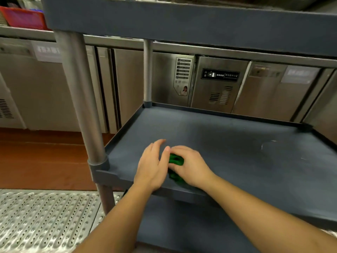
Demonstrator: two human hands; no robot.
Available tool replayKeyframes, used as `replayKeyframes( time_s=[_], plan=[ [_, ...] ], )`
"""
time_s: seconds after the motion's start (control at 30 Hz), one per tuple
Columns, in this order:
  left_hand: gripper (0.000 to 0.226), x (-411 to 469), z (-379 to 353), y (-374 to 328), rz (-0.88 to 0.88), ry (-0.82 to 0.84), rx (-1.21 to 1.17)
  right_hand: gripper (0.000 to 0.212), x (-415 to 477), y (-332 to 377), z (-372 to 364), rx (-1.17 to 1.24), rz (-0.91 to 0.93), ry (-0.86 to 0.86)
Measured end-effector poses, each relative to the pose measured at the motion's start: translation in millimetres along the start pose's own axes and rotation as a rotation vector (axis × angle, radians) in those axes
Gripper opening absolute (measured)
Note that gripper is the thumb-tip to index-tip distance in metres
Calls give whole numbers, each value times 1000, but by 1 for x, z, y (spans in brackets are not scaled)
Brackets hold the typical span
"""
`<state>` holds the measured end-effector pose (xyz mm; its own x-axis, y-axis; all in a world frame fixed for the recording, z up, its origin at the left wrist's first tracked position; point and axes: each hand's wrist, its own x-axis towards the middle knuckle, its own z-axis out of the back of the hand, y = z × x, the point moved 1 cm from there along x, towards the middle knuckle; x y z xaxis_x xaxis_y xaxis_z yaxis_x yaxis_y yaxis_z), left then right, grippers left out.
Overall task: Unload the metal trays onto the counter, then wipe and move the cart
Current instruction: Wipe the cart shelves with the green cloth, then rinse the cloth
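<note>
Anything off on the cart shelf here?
Only a few whitish marks on the right part of the middle shelf, well apart from the green cloth that the right hand grips. Residue or scratches, cannot tell. Nothing else looks spilled, tilted or broken.

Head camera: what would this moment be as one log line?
step: wipe | right hand: holds green cloth on middle shelf | left hand: open beside cloth
</note>
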<state>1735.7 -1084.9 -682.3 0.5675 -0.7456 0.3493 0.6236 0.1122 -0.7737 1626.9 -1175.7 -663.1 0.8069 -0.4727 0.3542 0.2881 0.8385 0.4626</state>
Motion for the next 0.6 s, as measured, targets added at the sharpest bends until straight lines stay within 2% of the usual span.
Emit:
replayKeyframes(
  time_s=[0.1, 0.3, 0.6],
  plan=[
    [44, 5, 1, 9, -2, -5, 29, 43, 3, 1, -6, -104, 34, 135],
    [43, 6, 0, 10, -68, 7, 187, 34, -21, -22, 22, -122, -23, 19],
    [46, 2, -3, 6, -100, 23, 302, 33, -118, -137, 138, -315, -404, -89]
  ],
)
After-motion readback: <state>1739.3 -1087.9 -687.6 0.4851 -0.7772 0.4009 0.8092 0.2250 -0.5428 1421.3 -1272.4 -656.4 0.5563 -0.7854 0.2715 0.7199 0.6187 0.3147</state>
